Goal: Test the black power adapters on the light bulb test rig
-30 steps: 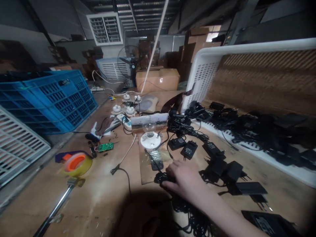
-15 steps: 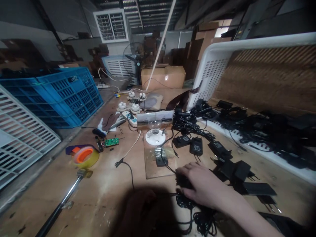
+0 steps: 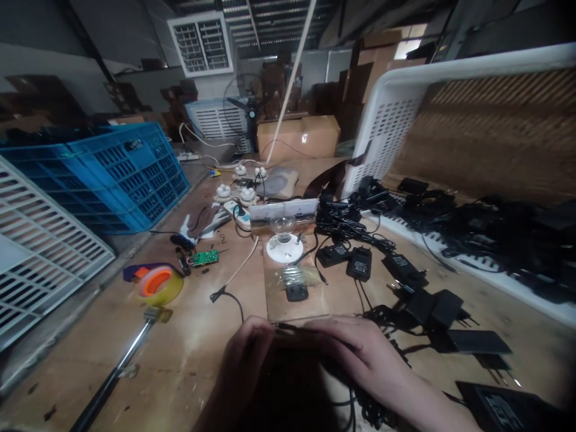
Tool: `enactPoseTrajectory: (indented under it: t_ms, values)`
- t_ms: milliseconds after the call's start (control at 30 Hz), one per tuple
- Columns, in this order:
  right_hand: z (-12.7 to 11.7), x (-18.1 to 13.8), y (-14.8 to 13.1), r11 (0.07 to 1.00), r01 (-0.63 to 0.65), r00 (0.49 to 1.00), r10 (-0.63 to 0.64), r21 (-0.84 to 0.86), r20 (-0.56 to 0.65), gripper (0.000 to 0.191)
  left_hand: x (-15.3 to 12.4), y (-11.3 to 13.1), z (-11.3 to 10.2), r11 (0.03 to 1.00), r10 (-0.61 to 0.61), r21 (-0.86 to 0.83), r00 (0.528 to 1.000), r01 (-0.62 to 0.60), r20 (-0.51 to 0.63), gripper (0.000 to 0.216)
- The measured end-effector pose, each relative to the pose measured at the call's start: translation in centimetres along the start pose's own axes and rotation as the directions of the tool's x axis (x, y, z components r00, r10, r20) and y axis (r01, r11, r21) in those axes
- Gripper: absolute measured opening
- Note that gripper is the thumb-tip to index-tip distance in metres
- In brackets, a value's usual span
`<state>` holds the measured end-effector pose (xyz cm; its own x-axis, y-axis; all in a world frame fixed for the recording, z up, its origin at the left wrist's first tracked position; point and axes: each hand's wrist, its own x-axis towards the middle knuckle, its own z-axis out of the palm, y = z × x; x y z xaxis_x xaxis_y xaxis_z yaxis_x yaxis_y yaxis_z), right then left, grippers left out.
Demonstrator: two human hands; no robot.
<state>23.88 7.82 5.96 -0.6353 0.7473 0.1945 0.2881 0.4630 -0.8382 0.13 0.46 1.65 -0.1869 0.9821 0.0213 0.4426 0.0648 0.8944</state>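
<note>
Close to the table's front edge, my left hand [image 3: 245,354] has its thumb and fingers pinched together. My right hand [image 3: 366,348] reaches in from the right, fingers closed and pointing left. A thin black cable [image 3: 290,327] runs between the fingertips of both hands. Dark shadow hides what lies under my palms. Coiled black cords [image 3: 375,408] lie below my right wrist. Beyond the hands, a black plug adapter [image 3: 297,292] sits on a small board [image 3: 275,309], in front of a clear bulb [image 3: 283,227] in a white round holder [image 3: 284,249].
Several black adapters [image 3: 360,264] lie to the right, beside a white crate [image 3: 382,120] tipped on its side with more adapters. At left are a tape roll [image 3: 159,285], a black-handled tool [image 3: 114,378], a green circuit board [image 3: 206,257] and a blue crate [image 3: 130,180].
My right hand has left the dark bundle on the right and come toward the middle. My left hand has risen out of the shadow, and the cable now spans both hands.
</note>
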Motion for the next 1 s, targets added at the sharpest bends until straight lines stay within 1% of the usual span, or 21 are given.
enactPoseTrajectory:
  t_ms: [100,167,233,300,400,500,533,600,633,667,700,733,767,800,833,867,900,933,1000]
  values:
    - [0.1,-0.5,-0.2,0.999,0.020,1.000,-0.021,0.049,0.005,0.030,0.6,0.7,0.5,0.999,-0.023,-0.042,0.998,0.026,0.063,0.033]
    - [0.1,-0.6,-0.3,0.996,0.012,1.000,-0.012,0.094,-0.002,0.029,0.7,0.9,0.7,0.991,-0.060,-0.114,0.992,0.072,0.109,0.035]
    - [-0.1,-0.7,-0.4,0.994,-0.018,1.000,0.017,0.112,0.011,0.028,0.6,0.8,0.8,0.969,-0.084,-0.220,0.986,0.114,0.142,0.035]
    - [-0.2,-0.8,-0.4,0.994,-0.061,0.998,0.058,0.094,0.030,0.026,0.4,0.6,0.7,0.953,-0.066,-0.283,0.985,0.109,0.157,0.031]
    - [0.0,-1.0,-0.4,0.991,-0.090,0.996,0.087,0.095,0.037,0.027,0.0,0.2,0.6,0.962,-0.033,-0.262,0.985,0.078,0.171,0.024]
    - [0.1,-1.2,-0.7,0.992,-0.098,0.995,0.095,0.080,0.041,0.030,-0.1,0.0,0.3,0.966,-0.045,-0.243,0.985,0.086,0.168,0.023]
    - [0.0,-1.2,-0.9,0.993,-0.101,0.993,0.097,0.054,0.071,0.031,-0.1,0.0,0.2,0.966,-0.044,-0.245,0.985,0.085,0.166,0.023]
    - [-0.6,-0.9,-1.4,0.996,-0.086,0.978,0.087,-0.012,0.188,0.030,-0.2,0.0,-0.2,0.978,-0.014,-0.202,0.982,0.053,0.189,0.027]
    - [-1.3,-0.6,-1.4,0.997,-0.064,0.968,0.073,-0.046,0.238,0.029,-0.2,0.0,-0.4,0.987,0.005,-0.160,0.978,0.030,0.210,0.028]
    - [-2.2,0.0,-1.3,0.996,-0.036,0.965,0.055,-0.078,0.257,0.027,-0.3,0.1,-0.6,0.993,0.022,-0.115,0.973,0.005,0.228,0.030]
    - [-3.4,0.7,-0.7,0.992,-0.022,0.973,0.051,-0.125,0.226,0.026,-0.4,0.1,-0.8,0.997,0.035,-0.075,0.969,-0.017,0.244,0.030]
    - [-4.7,1.7,0.1,0.979,-0.051,0.987,0.080,-0.197,0.142,0.029,-0.5,0.2,-1.0,0.998,0.045,-0.049,0.966,-0.034,0.253,0.029]
    - [-6.1,2.7,1.4,0.957,-0.109,0.993,0.120,-0.267,0.023,0.035,-0.7,0.3,-1.1,0.998,0.051,-0.040,0.965,-0.042,0.257,0.028]
    - [-7.5,3.8,2.9,0.911,-0.228,0.972,0.192,-0.344,-0.136,0.044,-0.8,0.4,-1.1,0.998,0.059,-0.038,0.965,-0.051,0.255,0.027]
    - [-8.9,4.8,4.5,0.832,-0.382,0.918,0.294,-0.402,-0.265,0.056,-0.9,0.4,-1.0,0.997,0.069,-0.032,0.965,-0.063,0.254,0.027]
    - [-10.2,5.7,6.3,0.795,-0.453,0.884,0.341,-0.404,-0.320,0.068,-1.0,0.5,-0.9,0.997,0.081,-0.026,0.965,-0.077,0.251,0.026]
    - [-11.2,6.4,7.9,0.770,-0.495,0.863,0.378,-0.403,-0.336,0.077,-1.1,0.5,-0.8,0.996,0.094,-0.021,0.965,-0.092,0.246,0.026]
    - [-12.0,6.9,9.4,0.759,-0.511,0.856,0.407,-0.402,-0.319,0.083,-1.3,0.5,-0.7,0.994,0.106,-0.016,0.965,-0.106,0.239,0.026]
    - [-12.9,7.2,11.5,0.775,-0.484,0.875,0.426,-0.406,-0.230,0.090,-1.4,0.4,-0.4,0.992,0.125,-0.005,0.967,-0.127,0.221,0.026]
